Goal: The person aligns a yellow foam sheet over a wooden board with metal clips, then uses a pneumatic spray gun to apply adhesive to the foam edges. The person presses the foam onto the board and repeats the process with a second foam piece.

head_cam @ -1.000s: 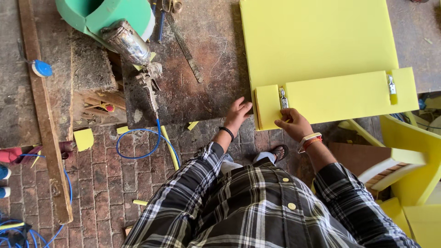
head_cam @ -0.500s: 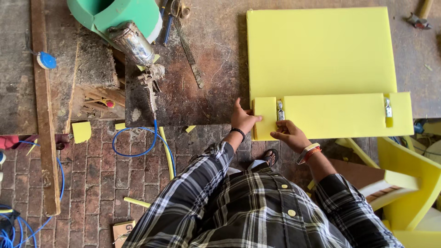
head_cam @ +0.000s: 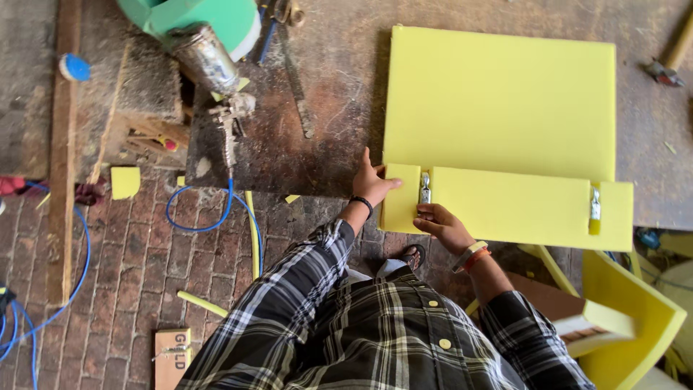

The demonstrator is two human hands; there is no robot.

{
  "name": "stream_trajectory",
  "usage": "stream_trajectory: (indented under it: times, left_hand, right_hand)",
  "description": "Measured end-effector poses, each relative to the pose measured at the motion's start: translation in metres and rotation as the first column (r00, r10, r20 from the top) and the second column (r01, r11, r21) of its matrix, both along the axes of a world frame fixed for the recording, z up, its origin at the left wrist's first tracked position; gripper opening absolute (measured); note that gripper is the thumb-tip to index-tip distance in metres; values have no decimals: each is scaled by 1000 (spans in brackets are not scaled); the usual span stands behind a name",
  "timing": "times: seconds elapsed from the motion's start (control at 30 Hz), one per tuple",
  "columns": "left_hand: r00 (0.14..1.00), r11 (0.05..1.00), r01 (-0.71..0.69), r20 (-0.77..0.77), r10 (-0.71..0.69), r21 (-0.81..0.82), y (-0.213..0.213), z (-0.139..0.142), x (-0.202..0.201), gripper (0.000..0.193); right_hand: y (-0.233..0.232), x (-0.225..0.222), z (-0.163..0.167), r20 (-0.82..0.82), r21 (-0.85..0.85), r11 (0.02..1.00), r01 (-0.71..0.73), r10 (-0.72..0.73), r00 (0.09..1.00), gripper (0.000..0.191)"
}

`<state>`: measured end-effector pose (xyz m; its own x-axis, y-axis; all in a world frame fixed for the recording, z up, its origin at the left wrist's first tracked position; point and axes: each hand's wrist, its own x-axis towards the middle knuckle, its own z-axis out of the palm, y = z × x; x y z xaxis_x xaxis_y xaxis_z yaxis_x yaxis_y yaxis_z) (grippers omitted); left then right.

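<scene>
Worn dark workbench (head_cam: 317, 137), brick floor (head_cam: 130, 274); hands on yellow panel (head_cam: 505, 209).

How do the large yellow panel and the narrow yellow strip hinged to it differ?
The large yellow panel is broad and lies wholly on the workbench; the narrow yellow strip is long, slim and overhangs the bench's near edge. Both hands touch the strip's left end, not the panel. Both share the same flat yellow finish, joined by two metal hinges.
</scene>
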<state>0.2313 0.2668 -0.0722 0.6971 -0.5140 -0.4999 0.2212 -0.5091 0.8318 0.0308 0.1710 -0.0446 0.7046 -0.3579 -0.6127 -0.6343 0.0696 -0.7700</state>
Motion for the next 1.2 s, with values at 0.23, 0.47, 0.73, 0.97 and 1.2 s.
stream_trajectory:
  times: [0.23, 0.47, 0.73, 0.97, 1.2]
  left_hand:
    - [889, 944, -304, 318, 330, -131, 87, -16, 85, 70]
    - [440, 857, -504, 823, 360, -105, 178, 17, 209, 80]
    - [808, 947, -203, 589, 18, 249, 184, 13, 259, 38]
    - [709, 983, -158, 704, 49, 91, 182, -7, 203, 30]
    - [707, 958, 259, 699, -103, -121, 123, 26, 98, 29]
  right_hand:
    - [4, 10, -1, -85, -114, 989, 95, -105, 991, 40]
    - [56, 75, 0, 109, -111, 990, 84, -72, 991, 31]
    - [87, 116, 13, 130, -8, 990, 141, -139, 982, 31]
    - [106, 114, 41, 156, -122, 983, 139, -120, 981, 34]
    - [126, 150, 73, 364, -5, 945, 326, -302, 881, 74]
